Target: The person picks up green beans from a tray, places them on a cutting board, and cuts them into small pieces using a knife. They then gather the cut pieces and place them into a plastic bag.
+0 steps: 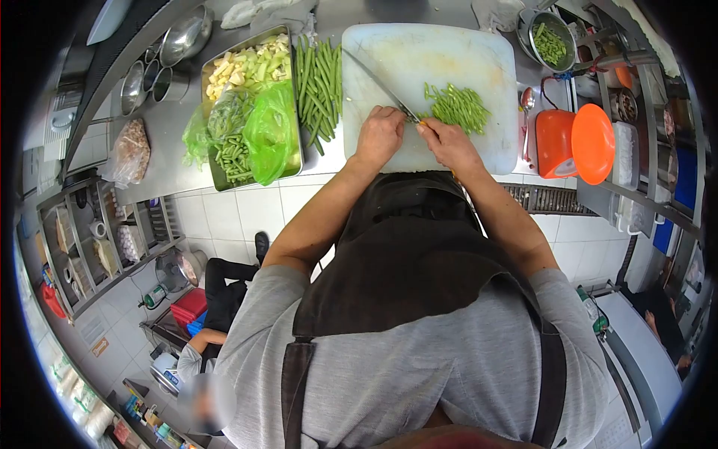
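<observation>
A white cutting board (426, 56) lies on the counter in front of me. My right hand (449, 144) grips a knife (378, 82) by the handle end, its blade slanting up and left across the board. Close against the blade, my left hand (381, 136) has its fingers curled; what they pinch, if anything, is hidden. Thinly cut green beans (460, 108) form a pile on the board, just beyond my right hand. Whole green beans (319, 86) lie bunched along the board's left side.
A metal tray (299, 161) at left holds chopped vegetables and green plastic bags (271, 135). Metal bowls (185, 36) and a bag of brown bits (129, 152) stand farther left. At right are a spoon (527, 101), a pot of cut beans (550, 43) and an orange lid (593, 144). Another person sits behind left.
</observation>
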The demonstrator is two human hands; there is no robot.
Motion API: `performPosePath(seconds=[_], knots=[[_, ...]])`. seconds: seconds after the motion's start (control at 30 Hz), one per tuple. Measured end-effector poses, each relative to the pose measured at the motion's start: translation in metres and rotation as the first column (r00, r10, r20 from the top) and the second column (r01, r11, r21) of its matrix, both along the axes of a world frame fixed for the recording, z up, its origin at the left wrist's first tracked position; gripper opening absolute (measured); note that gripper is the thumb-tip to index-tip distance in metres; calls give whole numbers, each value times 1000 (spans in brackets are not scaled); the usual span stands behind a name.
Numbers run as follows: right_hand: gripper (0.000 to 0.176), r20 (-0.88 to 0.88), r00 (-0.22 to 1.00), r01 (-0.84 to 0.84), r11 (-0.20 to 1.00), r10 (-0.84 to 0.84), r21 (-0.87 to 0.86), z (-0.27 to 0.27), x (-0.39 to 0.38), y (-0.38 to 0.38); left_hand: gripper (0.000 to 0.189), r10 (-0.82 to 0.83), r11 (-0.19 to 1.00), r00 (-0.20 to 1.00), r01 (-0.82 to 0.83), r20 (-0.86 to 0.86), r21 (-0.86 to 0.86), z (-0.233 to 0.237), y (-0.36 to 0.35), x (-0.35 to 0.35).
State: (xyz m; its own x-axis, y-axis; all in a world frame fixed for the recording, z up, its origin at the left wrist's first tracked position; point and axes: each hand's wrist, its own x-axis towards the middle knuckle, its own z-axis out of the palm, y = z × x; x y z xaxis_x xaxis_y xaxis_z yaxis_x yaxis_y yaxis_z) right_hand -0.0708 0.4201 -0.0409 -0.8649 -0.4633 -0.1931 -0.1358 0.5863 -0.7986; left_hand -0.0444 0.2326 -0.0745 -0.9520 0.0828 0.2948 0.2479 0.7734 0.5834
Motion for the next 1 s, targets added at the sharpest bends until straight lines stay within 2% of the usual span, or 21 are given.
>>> performPosePath(seconds=[0.03,0.1,0.2,0.23,0.3,0.33,0.37,0.43,0.47,0.5,0.53,0.6,0.7,0.9,0.93,1.0], knots=[[33,-78,997,16,1000,-18,-27,-4,-1,1,14,2,1000,1000,-2,-5,-10,2,-2,-1],[32,-47,998,43,998,-45,-37,0,4,14,17,-22,999,1000,22,1,44,5,-8,-4],[32,51,997,54,998,-52,-43,9,19,34,14,157,987,982,-158,-105,-7,17,-58,-29],[31,116,993,39,999,-34,-38,12,25,39,12,272,959,959,-277,-80,-65,25,-76,-42],[32,107,994,-16,999,20,-33,14,38,44,11,354,897,930,-368,-100,-245,21,-120,-70],[32,102,992,-70,997,72,-22,13,42,46,17,406,861,914,-390,-21,-326,15,-139,-83],[32,95,993,-67,997,69,-24,8,45,48,17,404,861,915,-390,-29,-325,9,-155,-95],[34,4,998,-58,998,58,-2,2,48,51,29,367,795,927,-271,74,-543,10,-171,-112],[34,-5,999,-50,999,50,-2,5,47,55,45,350,737,907,-113,234,-666,18,-174,-121],[35,109,994,16,999,-20,39,16,44,56,45,341,738,913,-111,225,-666,24,-175,-127],[35,222,970,80,993,-97,87,23,42,59,43,325,739,895,-38,306,-673,30,-176,-130],[34,185,976,100,992,-114,83,22,42,66,42,305,692,841,127,447,-711,38,-174,-140],[33,137,984,102,992,-113,80,25,41,69,40,322,642,808,196,493,-741,44,-168,-148],[32,151,981,116,991,-125,66,22,45,68,33,327,732,827,83,456,-676,25,-194,-163],[32,151,980,120,991,-128,60,22,46,67,27,289,710,880,67,377,-701,13,-204,-165],[32,133,984,113,992,-120,58,22,46,68,24,305,695,889,37,341,-718,1,-217,-167]])
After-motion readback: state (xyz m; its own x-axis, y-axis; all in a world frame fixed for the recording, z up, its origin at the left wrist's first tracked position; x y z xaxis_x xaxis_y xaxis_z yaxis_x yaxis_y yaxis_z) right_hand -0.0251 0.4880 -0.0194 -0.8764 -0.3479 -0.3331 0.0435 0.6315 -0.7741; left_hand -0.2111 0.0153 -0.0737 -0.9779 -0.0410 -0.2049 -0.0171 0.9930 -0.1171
